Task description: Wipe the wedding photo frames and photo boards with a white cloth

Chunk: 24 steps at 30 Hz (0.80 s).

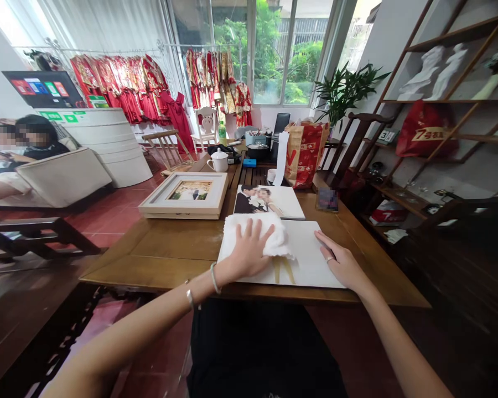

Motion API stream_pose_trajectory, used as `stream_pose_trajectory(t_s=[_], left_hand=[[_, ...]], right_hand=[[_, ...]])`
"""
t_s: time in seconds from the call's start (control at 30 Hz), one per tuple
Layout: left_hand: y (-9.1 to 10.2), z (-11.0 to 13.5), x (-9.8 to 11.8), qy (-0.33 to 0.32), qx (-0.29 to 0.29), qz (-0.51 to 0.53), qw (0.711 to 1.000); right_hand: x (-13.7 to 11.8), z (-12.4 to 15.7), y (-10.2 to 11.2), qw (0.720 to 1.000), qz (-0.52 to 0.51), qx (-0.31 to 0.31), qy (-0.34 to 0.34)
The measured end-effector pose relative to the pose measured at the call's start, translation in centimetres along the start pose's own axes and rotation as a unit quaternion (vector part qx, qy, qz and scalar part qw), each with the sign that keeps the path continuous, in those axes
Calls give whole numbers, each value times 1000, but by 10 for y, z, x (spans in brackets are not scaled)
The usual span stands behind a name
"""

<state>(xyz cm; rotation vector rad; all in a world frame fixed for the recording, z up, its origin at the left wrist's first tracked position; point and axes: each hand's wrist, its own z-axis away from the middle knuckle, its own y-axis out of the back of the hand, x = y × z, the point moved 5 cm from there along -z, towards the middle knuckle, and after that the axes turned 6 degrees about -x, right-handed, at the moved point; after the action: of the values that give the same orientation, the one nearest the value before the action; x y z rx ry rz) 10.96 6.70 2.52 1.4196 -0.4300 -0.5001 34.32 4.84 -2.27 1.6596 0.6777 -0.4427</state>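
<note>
Pressing fluffy white cloth onto flat rectangular panel, left hand splayed, right hand at panel's edge, grip unclear

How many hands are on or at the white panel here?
2. The left hand lies spread on the cloth, over the panel; the right hand is at its right edge.

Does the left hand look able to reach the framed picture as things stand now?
Probably yes: the left hand rests on the white cloth, and the framed picture lies nearby on the table with nothing tall between them.
</note>
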Motion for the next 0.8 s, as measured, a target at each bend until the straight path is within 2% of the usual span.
stream_pose_trajectory(t_s=[0.17, 0.27, 0.37, 0.53, 0.63, 0.7, 0.8], left_hand=[[1, 64, 27, -63, -36, 21, 997], [5, 77, 33, -84, -44, 23, 995], [8, 60, 28, -81, -40, 17, 996], [6, 4, 13, -39, 14, -5, 999], [6, -20, 12, -27, 42, -7, 999], [8, -26, 15, -30, 51, -7, 998], [14, -22, 24, -37, 54, -5, 998]], right_hand=[[-8, -2, 5, 1000, -7, 3, 10], [-10, -3, 6, 1000, 0, 0, 11], [-10, -1, 6, 1000, 4, -2, 11], [-6, 3, 2, 1000, 5, 1, 12], [-5, 4, 0, 1000, 6, 1, 8], [-6, 4, 0, 1000, 5, -2, 6], [-8, 5, 0, 1000, 6, -4, 7]])
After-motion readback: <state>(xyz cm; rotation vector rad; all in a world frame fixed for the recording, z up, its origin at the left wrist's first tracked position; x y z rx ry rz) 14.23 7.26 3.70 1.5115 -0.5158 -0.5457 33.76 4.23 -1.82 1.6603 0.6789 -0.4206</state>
